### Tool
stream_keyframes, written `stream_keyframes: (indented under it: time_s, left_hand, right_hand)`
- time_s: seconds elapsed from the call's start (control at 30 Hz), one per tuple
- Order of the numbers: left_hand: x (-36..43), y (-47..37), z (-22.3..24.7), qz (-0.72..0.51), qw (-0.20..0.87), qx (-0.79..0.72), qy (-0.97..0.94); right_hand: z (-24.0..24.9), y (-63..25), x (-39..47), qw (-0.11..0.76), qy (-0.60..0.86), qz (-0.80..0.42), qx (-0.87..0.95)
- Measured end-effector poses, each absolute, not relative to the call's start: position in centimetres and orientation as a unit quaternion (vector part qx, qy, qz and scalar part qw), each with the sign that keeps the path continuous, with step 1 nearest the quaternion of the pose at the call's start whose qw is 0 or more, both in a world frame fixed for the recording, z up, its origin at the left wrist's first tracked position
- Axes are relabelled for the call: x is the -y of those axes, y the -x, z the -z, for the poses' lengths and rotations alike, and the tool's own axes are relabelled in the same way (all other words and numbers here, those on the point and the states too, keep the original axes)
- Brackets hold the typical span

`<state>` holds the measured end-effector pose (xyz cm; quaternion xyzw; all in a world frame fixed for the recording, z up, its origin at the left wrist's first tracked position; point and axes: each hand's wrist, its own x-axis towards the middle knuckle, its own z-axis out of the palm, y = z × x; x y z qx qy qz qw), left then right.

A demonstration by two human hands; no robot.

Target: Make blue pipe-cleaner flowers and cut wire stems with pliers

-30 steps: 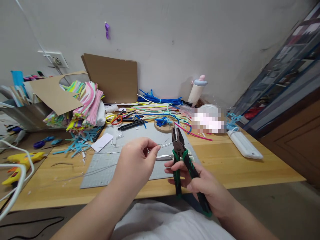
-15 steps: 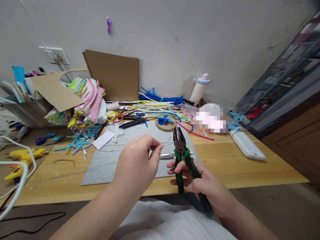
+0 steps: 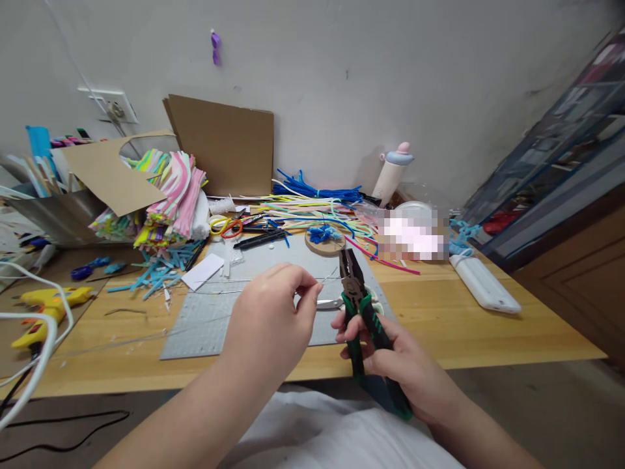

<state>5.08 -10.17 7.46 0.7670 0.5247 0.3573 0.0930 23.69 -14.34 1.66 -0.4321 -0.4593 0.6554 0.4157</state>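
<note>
Between thumb and fingertips my left hand (image 3: pixel 276 309) pinches thin metal wire (image 3: pixel 330 279), and long strands trail off to the left behind it. My right hand (image 3: pixel 398 361) is closed around the green-and-black handles of a pair of pliers (image 3: pixel 355 286), jaws pointing up. The wire's right end reaches the pliers' jaws. A pair of scissors (image 3: pixel 330 304) lies on the grey cutting mat (image 3: pixel 205 335), partly hidden behind both hands. Just beyond the pliers, a round cardboard disc (image 3: pixel 325 246) carries a blue fuzzy piece (image 3: pixel 322 233).
Pipe cleaners (image 3: pixel 312 212) lie along the back, beside a bottle (image 3: pixel 391 176). At left are a yellow glue gun (image 3: pixel 53 299), white cables and a pipe-cleaner bundle (image 3: pixel 170 195). A white power bank (image 3: pixel 483 283) rests at right. Cardboard (image 3: pixel 224 146) leans on the wall.
The pliers' handles have drawn closer together and the jaws have narrowed near the wire. My left hand keeps its pinch almost in place.
</note>
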Motion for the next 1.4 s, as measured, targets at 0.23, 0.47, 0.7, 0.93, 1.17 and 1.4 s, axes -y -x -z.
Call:
stream_keyframes:
  time_s: [0.23, 0.47, 0.7, 0.93, 1.17, 1.4]
  left_hand:
    - [10.3, -5.2, -7.6, -0.357, 0.1, -0.532, -0.761]
    - [10.3, -5.2, -7.6, -0.355, 0.096, -0.528, -0.765]
    - [10.4, -5.2, -7.5, -0.352, 0.099, -0.528, -0.766]
    - [9.9, -5.3, -7.0, -0.337, 0.114, -0.538, -0.764]
    - [9.9, -5.7, -7.0, -0.329, 0.122, -0.53, -0.772]
    - [9.7, -6.5, -7.2, -0.32, 0.121, -0.525, -0.78]
  right_hand:
    - [-1.4, -23.9, 14.4, 0.417, 0.423, -0.667, 0.45]
    - [-1.6, -23.7, 14.3, 0.416, 0.432, -0.666, 0.443]
    - [-1.4, -23.3, 14.3, 0.436, 0.446, -0.64, 0.449]
    - [-2.0, -22.6, 13.4, 0.413, 0.502, -0.614, 0.448]
    - [-0.8, -22.5, 13.6, 0.439, 0.462, -0.665, 0.389]
    - [0.5, -22.5, 13.3, 0.471, 0.464, -0.642, 0.388]
